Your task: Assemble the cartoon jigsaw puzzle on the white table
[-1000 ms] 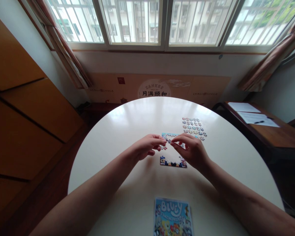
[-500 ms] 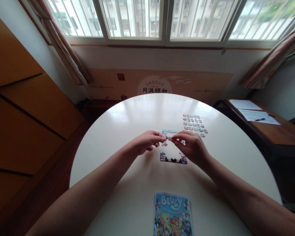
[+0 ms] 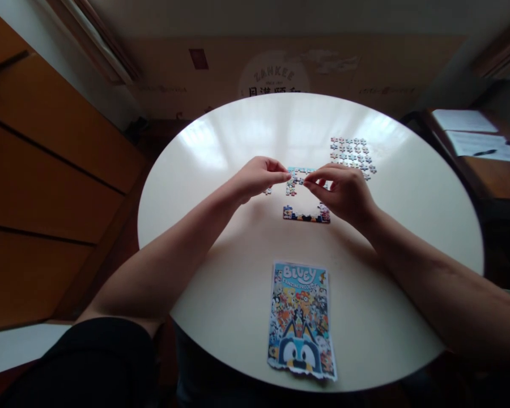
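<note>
My left hand (image 3: pixel 258 176) and my right hand (image 3: pixel 344 191) meet above a partly built jigsaw frame (image 3: pixel 305 215) on the round white table (image 3: pixel 221 147). Both hands have fingers pinched together near small puzzle pieces (image 3: pixel 294 182); what each pinch holds is too small to make out. A loose piece (image 3: pixel 267 191) lies just under my left hand. Several sorted loose pieces (image 3: pixel 352 152) lie in rows beyond my right hand. A Bluey picture sheet (image 3: pixel 301 317) lies near the table's front edge.
A wooden cabinet (image 3: pixel 46 170) stands to the left. At the right is a dark side table (image 3: pixel 488 164) with papers (image 3: pixel 476 141) and a pen (image 3: pixel 485 152). A printed cardboard panel (image 3: pixel 276 76) leans against the far wall.
The view has tilted down, so the windows are out of sight and the whole picture sheet shows. My hands stay pinched together over the puzzle frame.
</note>
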